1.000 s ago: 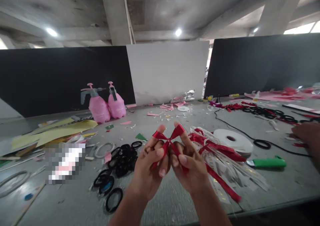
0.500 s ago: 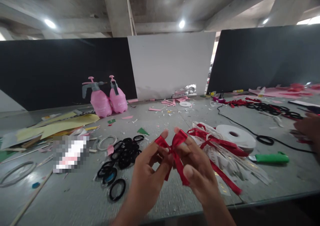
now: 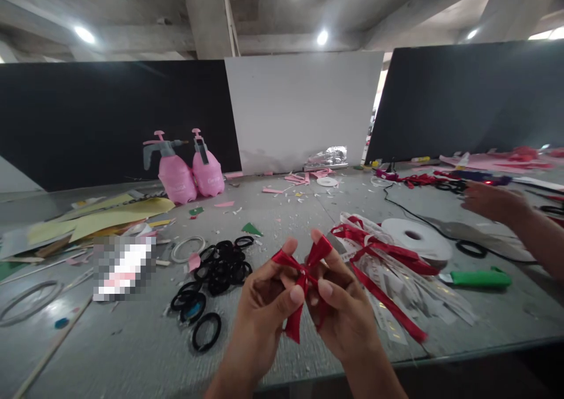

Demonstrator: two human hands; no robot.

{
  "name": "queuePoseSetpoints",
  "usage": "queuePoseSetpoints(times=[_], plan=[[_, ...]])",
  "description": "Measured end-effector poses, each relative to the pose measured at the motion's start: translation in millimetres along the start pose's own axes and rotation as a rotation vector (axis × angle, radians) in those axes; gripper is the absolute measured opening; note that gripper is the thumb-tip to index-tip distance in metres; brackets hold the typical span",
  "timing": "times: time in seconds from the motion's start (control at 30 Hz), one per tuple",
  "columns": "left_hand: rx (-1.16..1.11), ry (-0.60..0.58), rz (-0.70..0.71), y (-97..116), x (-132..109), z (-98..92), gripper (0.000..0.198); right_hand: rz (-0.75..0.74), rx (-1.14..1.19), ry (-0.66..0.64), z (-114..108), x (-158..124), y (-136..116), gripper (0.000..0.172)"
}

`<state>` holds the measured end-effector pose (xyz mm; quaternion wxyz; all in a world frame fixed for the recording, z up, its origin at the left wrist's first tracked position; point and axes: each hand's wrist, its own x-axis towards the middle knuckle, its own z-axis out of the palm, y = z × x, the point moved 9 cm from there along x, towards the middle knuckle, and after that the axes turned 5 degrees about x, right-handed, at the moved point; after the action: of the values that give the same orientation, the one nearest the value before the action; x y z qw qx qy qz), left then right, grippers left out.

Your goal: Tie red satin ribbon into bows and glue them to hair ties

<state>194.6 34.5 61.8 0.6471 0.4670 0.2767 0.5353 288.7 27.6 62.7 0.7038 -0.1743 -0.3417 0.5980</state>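
A red satin ribbon bow point(image 3: 305, 270) is held up between my two hands, just above the table's front part. My left hand point(image 3: 268, 305) pinches its left loop and knot, thumb in front. My right hand point(image 3: 346, 305) grips the right loop, with the thumb close to the knot. Two ribbon tails hang below; the right one is partly hidden by my fingers. Left of my hands lies a heap of black hair ties point(image 3: 222, 267). To the right is a bundle of cut red ribbons point(image 3: 388, 252) mixed with white printed ribbons point(image 3: 409, 299).
A white ribbon roll point(image 3: 416, 239) and a green-handled cutter point(image 3: 480, 278) lie on the right. Another person's hand point(image 3: 493, 202) reaches in there, near a black cable point(image 3: 423, 223). Two pink spray bottles point(image 3: 176, 178) stand at back left, near yellow paper sheets point(image 3: 118, 220).
The bow has turned slightly, and its left tail now shows in front. My right thumb has moved in to the knot. The other person's hand has reached further inward at right.
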Motion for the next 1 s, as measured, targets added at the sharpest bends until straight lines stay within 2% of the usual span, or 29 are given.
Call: queuePoseSetpoints(times=[0.1,0.2,0.43,0.5,0.57,0.63,0.73,0.83,0.9,1.0], plan=[[0.108,0.027,0.004,3,-2,-3.7,0.056,-0.015,-0.126,-0.034,-3,-1,-9,0.042],[0.233,0.087,0.048,10,-2,-10.5,0.059,-0.132,-0.309,-0.005,-10,-4,-26,0.023],[0.263,0.124,0.058,8,-4,-16.6,0.061,-0.303,-0.546,0.206,-37,-20,-51,0.014],[0.271,0.102,0.037,5,-4,-15.8,0.061,-0.252,-0.598,0.152,-33,-17,-45,0.023],[0.313,0.041,0.003,1,-4,-11.2,0.062,-0.138,-0.634,0.055,-25,-13,-30,0.032],[0.392,-0.015,-0.016,0,-4,-6.7,0.061,-0.052,-0.651,0.032,-20,-10,-17,0.025],[0.566,-0.052,0.016,2,-5,-3.6,0.051,-0.026,-0.633,0.12,-22,-6,-12,0.017],[0.741,-0.084,0.127,10,-9,-0.5,0.039,-0.069,-0.567,0.228,-30,-6,-19,0.016],[0.8,-0.063,0.229,17,-13,-1.5,0.032,-0.093,-0.553,0.275,-37,-8,-24,0.016],[0.751,0.117,0.308,28,-17,-17.7,0.028,-0.102,-0.607,0.236,-38,-9,-24,0.016]])
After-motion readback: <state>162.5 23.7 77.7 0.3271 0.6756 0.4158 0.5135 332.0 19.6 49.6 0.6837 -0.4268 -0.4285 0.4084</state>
